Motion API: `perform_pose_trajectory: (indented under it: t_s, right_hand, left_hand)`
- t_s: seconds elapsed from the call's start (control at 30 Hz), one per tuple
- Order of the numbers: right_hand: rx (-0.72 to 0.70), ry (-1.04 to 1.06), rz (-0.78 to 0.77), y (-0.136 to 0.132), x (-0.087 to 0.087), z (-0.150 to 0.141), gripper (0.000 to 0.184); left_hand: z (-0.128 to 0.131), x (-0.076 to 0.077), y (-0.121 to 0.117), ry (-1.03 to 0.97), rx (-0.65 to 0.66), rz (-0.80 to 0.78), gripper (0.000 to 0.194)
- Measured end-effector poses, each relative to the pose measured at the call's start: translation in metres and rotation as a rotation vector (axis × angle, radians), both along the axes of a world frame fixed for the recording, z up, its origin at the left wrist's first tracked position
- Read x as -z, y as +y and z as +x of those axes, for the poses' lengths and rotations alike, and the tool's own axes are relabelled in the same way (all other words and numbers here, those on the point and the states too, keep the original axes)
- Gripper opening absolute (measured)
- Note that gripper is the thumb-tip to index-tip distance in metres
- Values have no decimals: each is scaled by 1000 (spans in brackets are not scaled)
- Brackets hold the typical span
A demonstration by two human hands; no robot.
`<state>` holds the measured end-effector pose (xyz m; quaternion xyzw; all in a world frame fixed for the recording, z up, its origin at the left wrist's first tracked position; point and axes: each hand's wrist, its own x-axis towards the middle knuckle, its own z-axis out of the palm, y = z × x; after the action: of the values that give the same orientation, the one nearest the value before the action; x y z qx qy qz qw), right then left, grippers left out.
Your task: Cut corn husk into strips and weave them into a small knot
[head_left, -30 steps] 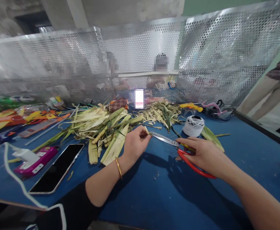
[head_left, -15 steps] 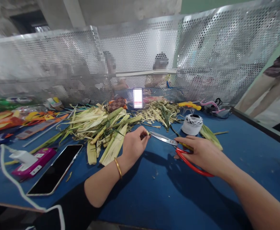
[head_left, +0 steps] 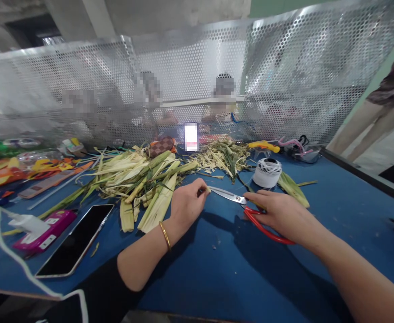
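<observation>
My left hand [head_left: 189,202] is closed in a pinch at the middle of the blue table. A small pale piece of corn husk [head_left: 208,189] sticks out from its fingertips. Wrapped around a pair of scissors [head_left: 229,195] is my right hand [head_left: 277,211], with one red handle loop showing below the fingers. The blades point left, lie close together, and their tips reach the pale piece. Whether they touch it I cannot tell. A pile of corn husks [head_left: 156,190] lies left of and beyond my left hand. Just behind my right hand stands a spool of white thread [head_left: 267,174].
Shredded husk [head_left: 222,157] lies at the back, before a perforated metal screen [head_left: 197,58]. A phone [head_left: 77,240] and a purple power strip [head_left: 45,231] with a white cable are at left. A husk leaf [head_left: 293,188] is beside the spool. People sit behind the screen.
The view has turned slightly to the right. Both hands keep nearly the same pose, with the scissor tips still at the pale piece.
</observation>
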<state>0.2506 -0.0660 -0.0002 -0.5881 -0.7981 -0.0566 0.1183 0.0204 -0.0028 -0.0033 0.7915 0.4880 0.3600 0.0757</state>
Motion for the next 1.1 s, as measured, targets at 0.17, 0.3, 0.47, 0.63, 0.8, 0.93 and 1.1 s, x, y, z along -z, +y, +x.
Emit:
perform_pose_trajectory:
  t_s: [0.17,0.3,0.47,0.63,0.8,0.93,1.1]
  right_hand:
    - [56,153,33,3,0,-2,32]
    - [134,470,10,3,-6,-3,43]
    - [89,591,-178,-1,-8,-2,53]
    - [93,589,-287,1,-3,1,55]
    - [83,599,-397,2,-4,2,56]
    - [66,591,-423,2,-5,3,55]
    - [3,597,-470,3,-6,2,48]
  left_hand:
    - [1,2,7,-276,93,-182,9]
    - [4,7,14,-692,177,-590,12]
    - [5,11,15,-953,246,-892,18]
    - [4,10,13,-975,285,-1002,13]
    - [3,7,12,-976,327,-1079,10]
    - [4,7,11,-929,361,-1071,12]
    - [6,9,11,-869,364,-1044,11]
